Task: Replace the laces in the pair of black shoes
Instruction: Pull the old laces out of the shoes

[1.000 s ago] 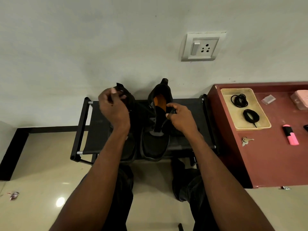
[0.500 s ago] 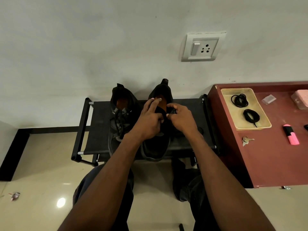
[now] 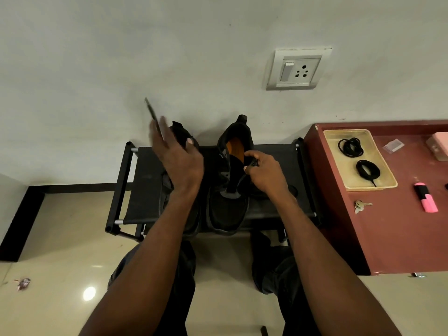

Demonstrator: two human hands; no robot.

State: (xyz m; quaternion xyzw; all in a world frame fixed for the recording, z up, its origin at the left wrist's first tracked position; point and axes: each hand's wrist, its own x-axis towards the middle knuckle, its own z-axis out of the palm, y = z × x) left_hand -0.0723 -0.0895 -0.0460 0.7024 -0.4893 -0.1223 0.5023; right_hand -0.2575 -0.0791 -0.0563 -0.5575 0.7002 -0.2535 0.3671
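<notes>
Two black shoes stand side by side on a low black rack (image 3: 143, 183) against the wall. The right shoe (image 3: 228, 212) shows an orange insole and a loose tongue. My right hand (image 3: 265, 174) pinches a bunched black lace at that shoe's right eyelets. My left hand (image 3: 178, 161) is raised over the left shoe (image 3: 181, 133) and hides most of it. A blurred black lace end (image 3: 151, 110) sticks up past its fingers. Two coiled black laces (image 3: 350, 147) (image 3: 367, 169) lie in a clear yellowish tray (image 3: 371, 188).
The tray sits on a red-brown table (image 3: 400, 238) to the right of the rack. The table also holds keys (image 3: 361, 206), a pink highlighter (image 3: 426, 202), a pink box (image 3: 439, 146) and a small plastic bag (image 3: 394, 145). A wall socket (image 3: 299, 69) is above.
My left hand has swung from the right shoe's opening up and to the left, drawing a lace end out with it. My right hand has stayed at the right shoe's eyelets.
</notes>
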